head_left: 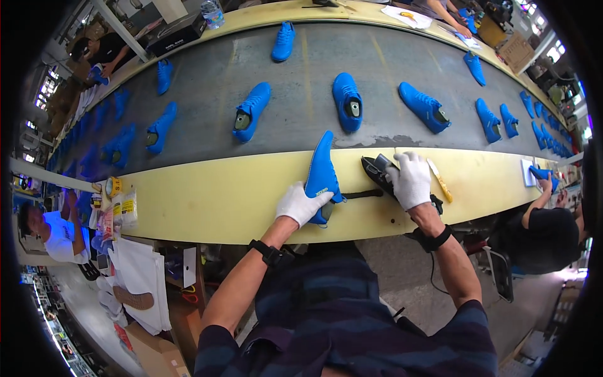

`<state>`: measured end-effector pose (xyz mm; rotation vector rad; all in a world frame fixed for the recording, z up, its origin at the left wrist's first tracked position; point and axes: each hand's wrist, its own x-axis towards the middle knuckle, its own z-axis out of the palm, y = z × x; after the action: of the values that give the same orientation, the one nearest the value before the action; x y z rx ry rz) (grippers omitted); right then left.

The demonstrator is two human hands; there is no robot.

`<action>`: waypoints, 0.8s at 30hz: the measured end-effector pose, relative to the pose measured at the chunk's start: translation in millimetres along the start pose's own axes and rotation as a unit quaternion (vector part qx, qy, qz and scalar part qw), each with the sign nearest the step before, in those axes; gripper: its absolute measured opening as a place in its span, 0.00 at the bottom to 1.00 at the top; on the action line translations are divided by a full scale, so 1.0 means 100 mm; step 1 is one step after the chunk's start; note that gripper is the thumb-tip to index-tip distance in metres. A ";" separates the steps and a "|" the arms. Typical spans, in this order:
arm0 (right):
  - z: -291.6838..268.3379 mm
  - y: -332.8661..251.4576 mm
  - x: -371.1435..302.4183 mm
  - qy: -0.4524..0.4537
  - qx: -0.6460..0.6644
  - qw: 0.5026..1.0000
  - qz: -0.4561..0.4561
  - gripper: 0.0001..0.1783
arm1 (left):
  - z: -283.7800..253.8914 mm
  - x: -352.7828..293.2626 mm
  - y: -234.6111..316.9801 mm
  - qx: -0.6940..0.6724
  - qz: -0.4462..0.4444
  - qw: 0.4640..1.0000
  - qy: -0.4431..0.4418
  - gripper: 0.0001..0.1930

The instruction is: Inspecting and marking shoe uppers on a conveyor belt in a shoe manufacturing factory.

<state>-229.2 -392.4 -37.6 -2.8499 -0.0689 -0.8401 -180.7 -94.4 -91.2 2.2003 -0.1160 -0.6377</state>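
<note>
My left hand (300,203), in a white glove, grips a blue lace-up sneaker (322,164) by its heel part. The shoe is tipped on its side with its toe pointing away from me, over the pale yellow bench (213,195). In a white glove too, my right hand (411,180) is closed around the handle of a black iron-like tool (372,168) with a pointed front, resting at the bench's far side. A dark strip (363,194) lies between shoe and tool. Just right of my right hand is a yellow-handled knife (441,182) with a pale blade.
Beyond the bench a grey conveyor belt (301,113) carries several blue sneakers, the nearest ones (348,103) facing me. A tape roll (113,186) and a plastic bag (125,209) sit at the bench's left end. Co-workers stand or sit left, right (546,232) and across the belt.
</note>
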 end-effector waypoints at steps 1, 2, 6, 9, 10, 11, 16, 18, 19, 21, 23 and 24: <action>0.01 0.01 -0.01 -0.016 0.000 1.000 -0.006 0.10 | 0.01 0.01 0.01 -0.002 0.001 1.000 0.002 0.44; 0.03 0.02 -0.03 -0.102 0.037 0.993 0.050 0.12 | 0.01 0.03 0.02 0.012 -0.015 1.000 0.014 0.42; 0.11 0.04 -0.04 -0.239 0.093 0.957 0.137 0.20 | 0.05 0.11 -0.01 0.012 -0.028 0.999 0.012 0.43; 0.12 0.06 0.05 -0.273 0.081 0.946 0.153 0.22 | 0.08 0.14 -0.06 -0.038 -0.028 0.999 -0.003 0.44; 0.11 0.06 0.10 -0.268 0.083 0.948 0.148 0.22 | 0.08 0.15 -0.07 -0.047 -0.018 0.999 -0.011 0.44; 0.10 0.04 0.16 -0.281 0.086 0.944 0.150 0.23 | 0.09 0.15 -0.08 -0.071 -0.018 0.997 -0.014 0.44; -0.11 -0.24 0.29 -0.283 0.192 0.924 0.172 0.26 | 0.13 0.12 -0.11 -0.050 -0.040 0.997 -0.032 0.35; -0.11 -0.46 0.35 -0.253 0.291 0.911 0.144 0.29 | 0.16 0.12 -0.12 -0.105 0.018 0.992 -0.066 0.31; -0.09 -0.54 0.41 -0.295 0.302 0.897 0.130 0.29 | 0.18 0.13 -0.11 -0.100 0.043 0.993 -0.055 0.25; 0.00 -0.69 0.52 -0.385 0.283 0.865 0.152 0.28 | 0.20 0.16 -0.11 -0.093 0.061 0.993 -0.045 0.24; 0.05 -0.75 0.55 -0.378 0.353 0.836 0.182 0.29 | 0.19 0.17 -0.11 -0.091 0.073 0.993 -0.025 0.23; 0.04 -0.74 0.55 -0.362 0.363 0.843 0.165 0.29 | 0.16 0.17 -0.10 -0.106 0.070 0.991 -0.040 0.23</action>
<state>-187.2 -319.1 -0.1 -2.1704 0.0128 0.3238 -175.1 -103.6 -114.3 1.9438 -0.2324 -0.6291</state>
